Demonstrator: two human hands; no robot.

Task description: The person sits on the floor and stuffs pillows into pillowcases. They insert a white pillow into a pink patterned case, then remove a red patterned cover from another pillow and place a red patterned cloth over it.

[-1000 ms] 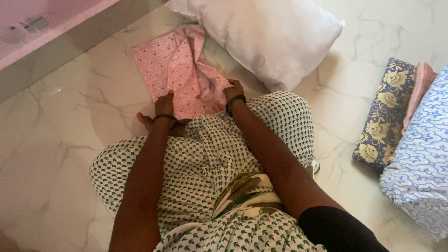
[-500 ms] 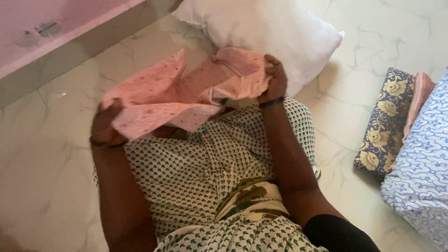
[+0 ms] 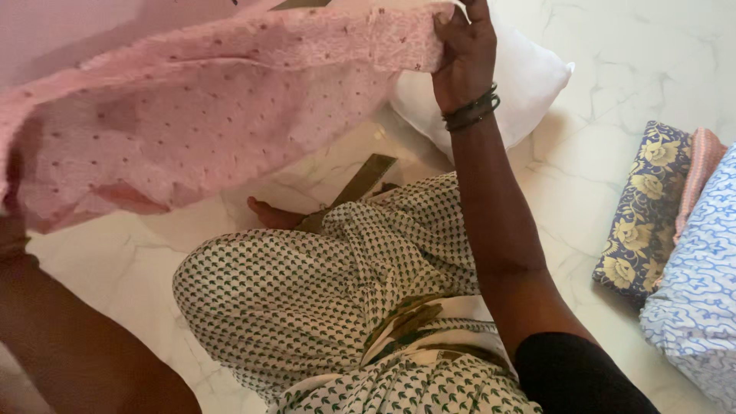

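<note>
Pink cloth now lifted off the floor and spread wide above our lap, right hand pinching its top corner, left hand hidden behind it so grip unclear, pillow behind.

1. Pink cloth: thin fabric with small dark red dots, spread wide and lifted off the floor.
2. It hangs slack and blurred between its raised ends.
3. Its right upper edge sits pinched at the top, before a white pillow.
</note>
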